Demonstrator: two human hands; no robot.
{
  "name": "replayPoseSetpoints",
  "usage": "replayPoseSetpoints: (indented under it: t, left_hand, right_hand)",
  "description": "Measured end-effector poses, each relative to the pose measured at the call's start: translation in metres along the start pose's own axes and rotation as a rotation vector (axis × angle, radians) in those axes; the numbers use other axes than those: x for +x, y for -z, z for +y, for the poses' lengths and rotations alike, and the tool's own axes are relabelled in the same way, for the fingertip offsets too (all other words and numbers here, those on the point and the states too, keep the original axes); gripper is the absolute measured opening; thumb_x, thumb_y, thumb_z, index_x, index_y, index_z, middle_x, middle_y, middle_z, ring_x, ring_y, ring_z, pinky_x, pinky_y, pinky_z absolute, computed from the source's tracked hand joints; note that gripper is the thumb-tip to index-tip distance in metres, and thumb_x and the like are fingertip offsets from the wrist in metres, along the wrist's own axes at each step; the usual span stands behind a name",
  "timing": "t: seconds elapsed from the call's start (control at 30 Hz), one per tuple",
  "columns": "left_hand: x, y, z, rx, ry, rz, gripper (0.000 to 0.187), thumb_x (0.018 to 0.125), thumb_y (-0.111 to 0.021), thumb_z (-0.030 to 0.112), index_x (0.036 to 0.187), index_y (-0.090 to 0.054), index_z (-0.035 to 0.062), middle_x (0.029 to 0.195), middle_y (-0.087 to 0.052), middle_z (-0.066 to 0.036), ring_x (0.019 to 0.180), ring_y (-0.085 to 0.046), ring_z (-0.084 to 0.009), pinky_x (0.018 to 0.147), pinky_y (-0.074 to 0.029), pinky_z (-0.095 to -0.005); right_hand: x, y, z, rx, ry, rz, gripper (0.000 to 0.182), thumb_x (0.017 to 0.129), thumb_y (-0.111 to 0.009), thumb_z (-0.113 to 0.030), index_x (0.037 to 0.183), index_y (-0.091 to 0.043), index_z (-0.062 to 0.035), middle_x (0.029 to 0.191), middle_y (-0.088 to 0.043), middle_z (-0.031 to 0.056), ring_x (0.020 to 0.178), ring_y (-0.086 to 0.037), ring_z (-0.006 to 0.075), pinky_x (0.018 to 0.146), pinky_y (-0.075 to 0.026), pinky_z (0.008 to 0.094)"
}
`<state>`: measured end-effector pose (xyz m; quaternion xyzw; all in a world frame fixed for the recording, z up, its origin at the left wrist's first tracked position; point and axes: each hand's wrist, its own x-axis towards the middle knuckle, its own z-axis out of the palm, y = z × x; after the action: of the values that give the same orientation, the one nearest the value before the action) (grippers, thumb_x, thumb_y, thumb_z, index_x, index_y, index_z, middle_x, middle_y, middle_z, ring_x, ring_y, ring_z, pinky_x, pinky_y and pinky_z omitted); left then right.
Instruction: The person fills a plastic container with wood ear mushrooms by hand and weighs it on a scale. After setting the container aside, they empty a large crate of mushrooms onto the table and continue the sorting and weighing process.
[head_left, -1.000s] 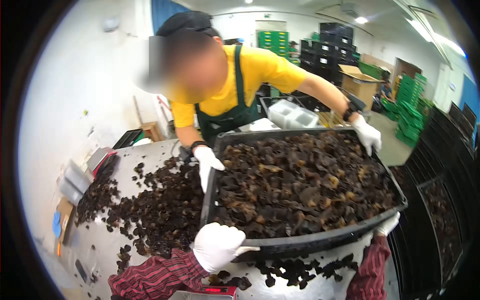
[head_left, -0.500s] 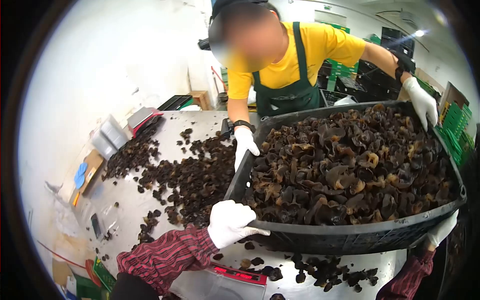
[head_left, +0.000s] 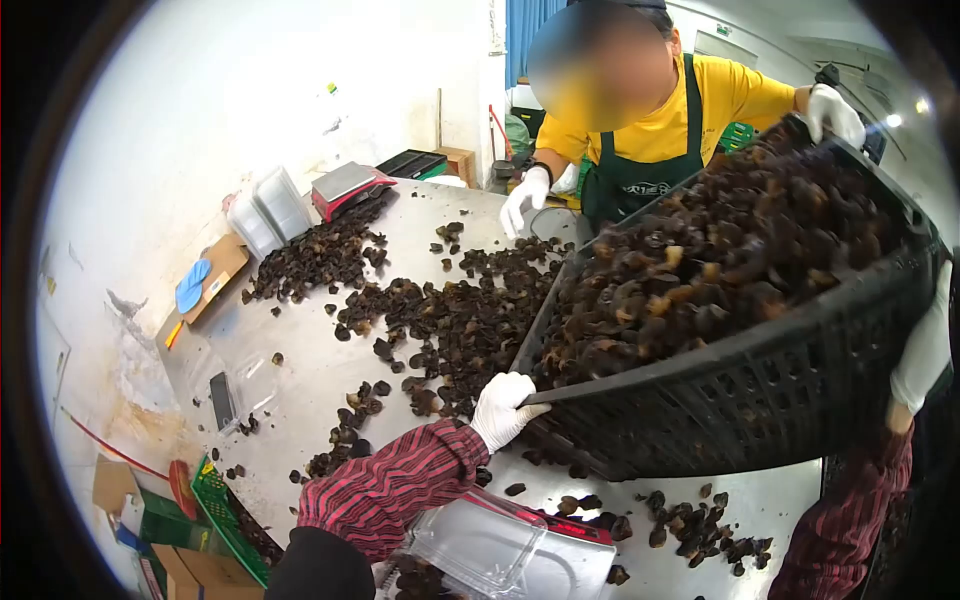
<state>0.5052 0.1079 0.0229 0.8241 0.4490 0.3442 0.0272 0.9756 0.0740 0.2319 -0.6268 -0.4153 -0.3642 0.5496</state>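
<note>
A black plastic crate full of dark brown wood-ear-like pieces is held tilted over the metal table, its right side raised. My left hand, in a white glove, grips the crate's near left corner. My right hand, also gloved, is pressed to the crate's right end, its fingertips hidden. Opposite me, a person in a yellow shirt and green apron holds the far rim with one gloved hand. The person's other hand is off the crate, above the table.
Loose dark pieces are spread over the table. A red scale and clear containers stand at the back left. Nearer me are another scale, a clear lid and a phone. A green crate is at lower left.
The crate's right side has risen and the crate now tilts left. The other person's hand at the left rim has let go. The view has shifted, so the table contents appear farther right.
</note>
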Motion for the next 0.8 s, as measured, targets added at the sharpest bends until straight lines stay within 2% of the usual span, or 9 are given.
replayPoseSetpoints:
  t: [0.03,0.1,0.17,0.23,0.33,0.43,0.67,0.73,0.8]
  left_hand:
    - [-0.012,-0.008,-0.021,0.035,0.028,0.009,0.045,0.08,-0.06,0.05,0.071,-0.054,0.0067,0.072,-0.052,-0.01,0.071,-0.052,-0.0311,0.066,-0.041,-0.0406]
    - [-0.025,-0.005,-0.057,0.075,0.059,0.013,0.041,0.081,-0.061,0.047,0.075,-0.057,0.0061,0.077,-0.055,-0.011,0.076,-0.053,-0.0312,0.071,-0.042,-0.041]
    - [-0.034,0.008,-0.079,0.201,-0.055,-0.163,0.035,0.08,-0.064,0.039,0.087,-0.063,0.0051,0.088,-0.058,-0.012,0.087,-0.055,-0.0305,0.08,-0.043,-0.0408]
    - [-0.053,0.033,-0.096,0.106,0.187,-0.385,0.033,0.078,-0.067,0.029,0.099,-0.066,0.0041,0.096,-0.064,-0.012,0.094,-0.059,-0.0312,0.083,-0.047,-0.04]
    - [-0.097,0.085,-0.154,0.168,0.351,0.128,0.029,0.08,-0.066,0.019,0.106,-0.065,0.0054,0.106,-0.063,-0.014,0.097,-0.059,-0.0301,0.086,-0.047,-0.0378]
    - [-0.161,0.139,-0.194,0.423,0.558,0.573,0.031,0.084,-0.062,0.014,0.114,-0.062,0.0046,0.117,-0.061,-0.014,0.113,-0.054,-0.0283,0.098,-0.04,-0.0363]
    - [-0.272,0.152,-0.273,0.152,0.725,1.003,0.039,0.097,-0.047,0.026,0.133,-0.049,0.0114,0.14,-0.044,-0.01,0.132,-0.036,-0.0236,0.11,-0.024,-0.0371]
    - [-0.271,0.15,-0.273,0.25,0.751,0.926,0.04,0.097,-0.046,0.028,0.134,-0.048,0.0142,0.14,-0.044,-0.009,0.132,-0.036,-0.0226,0.11,-0.021,-0.0381]
    - [-0.268,0.15,-0.271,0.382,0.803,0.811,0.041,0.098,-0.043,0.034,0.137,-0.046,0.0211,0.141,-0.043,-0.005,0.132,-0.037,-0.0188,0.111,-0.015,-0.0409]
  right_hand:
    - [-0.01,-0.013,-0.016,-0.086,0.05,0.017,0.053,0.102,-0.027,-0.035,0.079,-0.057,0.0026,0.065,-0.061,0.0223,0.05,-0.054,0.0375,0.048,-0.04,0.0447]
    - [-0.037,-0.058,-0.018,0.19,0.111,0.041,0.037,0.1,-0.038,-0.019,0.121,-0.055,0.0054,0.111,-0.064,0.0137,0.101,-0.059,0.0185,0.092,-0.042,0.0271]
    - [-0.062,-0.068,-0.069,0.379,0.125,0.046,0.033,0.099,-0.045,-0.021,0.116,-0.06,0.0018,0.1,-0.067,0.0142,0.098,-0.062,0.0199,0.088,-0.044,0.0279]
    - [-0.086,-0.086,-0.065,0.303,0.352,-0.065,0.031,0.097,-0.048,-0.02,0.12,-0.059,-0.003,0.096,-0.067,0.0151,0.093,-0.063,0.0245,0.086,-0.045,0.0272]
    - [-0.105,-0.106,-0.113,0.234,0.646,0.156,0.026,0.096,-0.049,-0.021,0.107,-0.065,-0.0025,0.082,-0.063,0.0145,0.077,-0.062,0.0297,0.073,-0.047,0.0289]
    - [-0.128,-0.119,-0.147,0.249,0.508,-0.061,0.025,0.094,-0.049,-0.013,0.115,-0.061,-0.0047,0.086,-0.062,0.0143,0.075,-0.06,0.0298,0.067,-0.047,0.0306]
    - [-0.121,-0.147,-0.221,0.214,0.615,-0.012,0.024,0.094,-0.049,-0.012,0.112,-0.061,-0.0041,0.079,-0.057,0.0147,0.069,-0.057,0.0306,0.062,-0.045,0.0332]
    - [-0.116,-0.144,-0.239,0.336,0.671,0.055,0.025,0.093,-0.053,-0.022,0.082,-0.065,-0.0039,0.065,-0.05,0.0123,0.058,-0.053,0.032,0.051,-0.04,0.0391]
    - [-0.111,-0.15,-0.251,0.281,0.744,0.093,0.023,0.093,-0.053,-0.023,0.085,-0.066,-0.0051,0.065,-0.051,0.012,0.058,-0.053,0.0316,0.052,-0.04,0.0396]
